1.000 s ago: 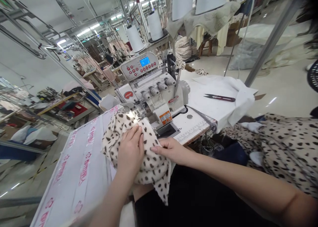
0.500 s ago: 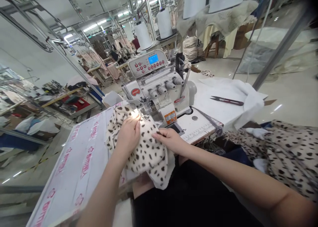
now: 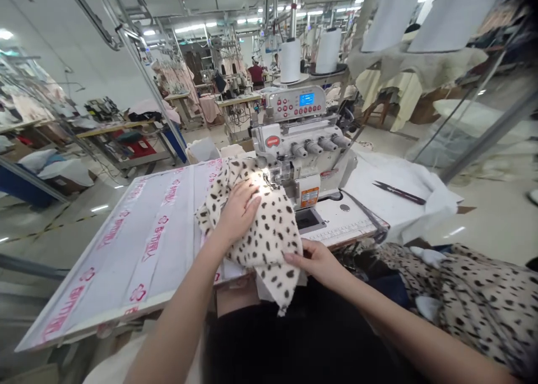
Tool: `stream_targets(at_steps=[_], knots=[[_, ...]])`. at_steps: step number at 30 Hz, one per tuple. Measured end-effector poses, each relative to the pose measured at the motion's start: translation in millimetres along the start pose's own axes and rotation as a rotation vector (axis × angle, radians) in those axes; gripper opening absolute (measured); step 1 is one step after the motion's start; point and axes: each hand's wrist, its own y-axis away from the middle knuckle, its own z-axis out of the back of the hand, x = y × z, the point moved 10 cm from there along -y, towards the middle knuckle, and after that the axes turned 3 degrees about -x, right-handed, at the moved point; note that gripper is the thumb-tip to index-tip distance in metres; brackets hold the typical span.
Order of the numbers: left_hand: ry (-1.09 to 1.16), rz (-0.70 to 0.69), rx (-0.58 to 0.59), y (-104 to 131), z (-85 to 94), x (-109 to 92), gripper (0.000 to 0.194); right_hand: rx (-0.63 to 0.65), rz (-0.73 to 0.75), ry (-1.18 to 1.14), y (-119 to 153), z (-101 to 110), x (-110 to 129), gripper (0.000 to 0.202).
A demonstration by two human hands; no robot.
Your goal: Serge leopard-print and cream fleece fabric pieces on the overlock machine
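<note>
A cream fabric with dark spots point(image 3: 269, 227) lies at the lit needle area of a white sewing machine point(image 3: 302, 143) and hangs over the table's front edge. My left hand point(image 3: 239, 209) rests on top of the fabric just left of the needle area, palm down, its fingers lying flat. My right hand point(image 3: 317, 260) pinches the fabric's right edge between thumb and fingers, nearer to my body. Part of the fabric's far side is hidden under my left hand.
Dark thread snips point(image 3: 399, 193) lie on white cloth point(image 3: 365, 174) right of the machine. Spotted fabric point(image 3: 483, 294) is heaped at the lower right. A printed table cover point(image 3: 138, 221) spreads left. Thread cones point(image 3: 291, 61) stand behind the machine.
The view has turned, so the machine appears further right. My right hand has moved down along the fabric's edge, nearer to my body. My left hand's fingers look more spread on the fabric.
</note>
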Motion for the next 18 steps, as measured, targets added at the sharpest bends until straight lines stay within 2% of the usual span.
stream_targets(at_steps=[2, 4, 7, 8, 10, 12, 14, 16, 18], knots=[[0.014, 0.075, -0.106, 25, 10.5, 10, 0.047, 0.017, -0.024, 0.023, 11, -2, -5, 0.03], [0.023, 0.138, -0.26, 61, 23.0, 16, 0.05, 0.023, -0.033, 0.067, 19, -2, -9, 0.029], [0.114, 0.117, -0.486, 123, 33.6, 13, 0.03, 0.029, -0.014, 0.149, 27, -4, -14, 0.029], [0.155, 0.106, -0.488, 139, 28.8, 11, 0.02, 0.031, -0.006, 0.174, 30, -5, -15, 0.029], [0.208, 0.099, -0.393, 160, 11.0, 9, 0.01, 0.029, -0.007, 0.189, 35, -10, -14, 0.028], [0.219, 0.105, -0.287, 169, -5.4, 5, 0.012, 0.027, -0.038, 0.134, 42, -16, -10, 0.025], [0.274, 0.125, -0.231, 168, -14.5, 2, 0.019, 0.021, -0.074, 0.008, 49, -23, -2, 0.023], [0.494, 0.2, -0.171, 158, -27.0, 1, 0.024, 0.001, -0.093, -0.142, 56, -29, 10, 0.02], [0.939, 0.356, -0.06, 145, -53.7, 1, 0.029, -0.029, -0.099, -0.266, 60, -33, 21, 0.02]])
